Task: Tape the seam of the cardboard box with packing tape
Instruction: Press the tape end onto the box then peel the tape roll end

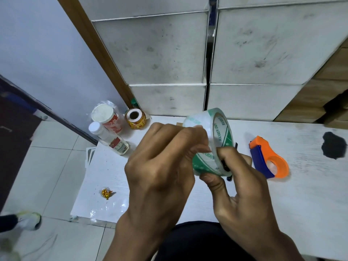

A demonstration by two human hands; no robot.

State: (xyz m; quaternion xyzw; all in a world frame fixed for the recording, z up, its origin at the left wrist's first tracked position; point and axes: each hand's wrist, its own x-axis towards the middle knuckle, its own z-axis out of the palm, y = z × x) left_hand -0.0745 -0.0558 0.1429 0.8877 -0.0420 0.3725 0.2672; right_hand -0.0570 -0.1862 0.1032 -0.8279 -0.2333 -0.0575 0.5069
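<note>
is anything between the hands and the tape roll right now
Nothing visible. Both hands already grip the tape roll directly: the left hand over its side, the right hand from below. The orange tape dispenser lies apart, to the right.

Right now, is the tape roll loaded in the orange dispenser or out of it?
Out. Both hands hold the tape roll above the table, and the orange dispenser lies apart, empty.

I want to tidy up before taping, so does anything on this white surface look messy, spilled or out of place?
Yes. A black smear stains the white surface at the far right, looking like spilled ink or paint. A crumpled yellow wrapper lies loose on the left. A clear bottle lies tipped on its side near the paper cup.
</note>
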